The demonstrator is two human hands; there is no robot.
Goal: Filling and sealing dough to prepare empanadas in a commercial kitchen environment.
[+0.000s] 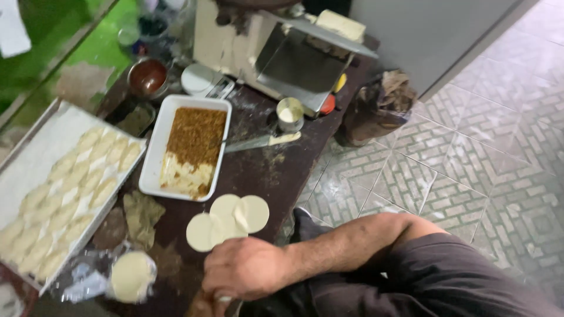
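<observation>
A small food-preparation kitchen, likely a pastry or snack workshop, is being shown. Just beyond the fingers [235, 280], round dough discs [226, 222] are being laid out on a dark, flour-dusted desk [264, 170]. Further from the fingers, a white dish of browned filling [189, 145] is being kept beside a tray of folded, filled pastries [64, 188]. At the far end of the desk, a metal dough-rolling machine [282, 56] and a small kitchen scale [202, 81] are being housed. A patterned tile floor [470, 147] is being seen alongside.
</observation>
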